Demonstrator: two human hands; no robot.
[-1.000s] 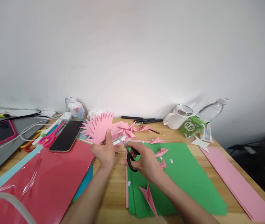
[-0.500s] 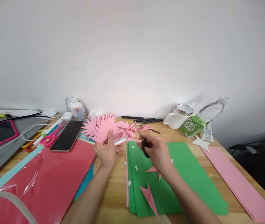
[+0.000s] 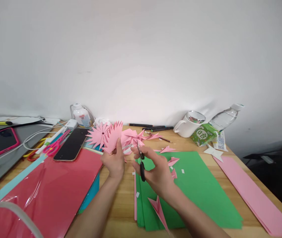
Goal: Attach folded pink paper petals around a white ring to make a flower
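Gripped between the thumb and fingers of my left hand [image 3: 113,164] is a folded pink paper piece [image 3: 113,138] with a jagged, pointed top edge. A white strip [image 3: 127,150] sticks out to the right of that hand. My right hand [image 3: 159,172] is closed around black-handled scissors [image 3: 142,169], its fingers close to the strip's end. Whether the blades touch the strip is unclear. Behind the left hand lies a round, pleated pink paper piece [image 3: 98,134]. Several pointed pink paper pieces [image 3: 133,136] are heaped just beyond the hands.
Green paper sheets [image 3: 205,195] lie under my right forearm, with pink points and white scraps on them. Red sheets [image 3: 54,188], a phone [image 3: 70,145] and pink scissors [image 3: 56,145] are at left. A mug [image 3: 189,125] and bottle [image 3: 225,117] stand back right.
My right hand with the scissors moved right, away from the white strip, then came back beside it. The pink paper in my left hand has turned, uncovering more of the round piece behind.
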